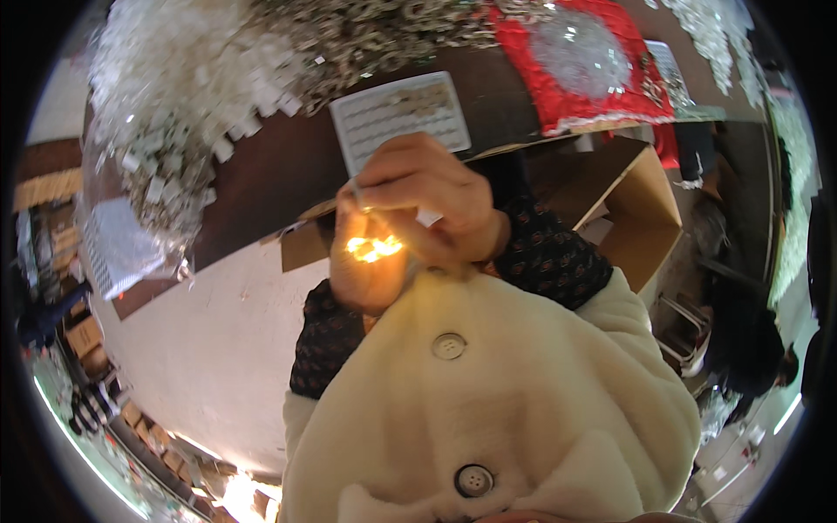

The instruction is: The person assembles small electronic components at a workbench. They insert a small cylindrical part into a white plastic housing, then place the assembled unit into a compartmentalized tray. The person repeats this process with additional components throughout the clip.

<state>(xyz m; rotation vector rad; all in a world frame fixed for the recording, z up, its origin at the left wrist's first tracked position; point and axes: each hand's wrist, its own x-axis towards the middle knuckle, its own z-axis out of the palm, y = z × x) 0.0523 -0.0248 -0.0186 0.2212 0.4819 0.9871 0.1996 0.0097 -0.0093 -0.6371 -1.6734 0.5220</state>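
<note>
Right hand: grip curled around a small white piece. Left hand: touched the right; grip indeterminable. White tray: lay beyond, on bench.

A small pale piece is being held where the left hand and the right hand are being held close together. A white tray is being partly hidden by the right hand. On the brown table, clear pieces are being carried by a red cloth.
</note>
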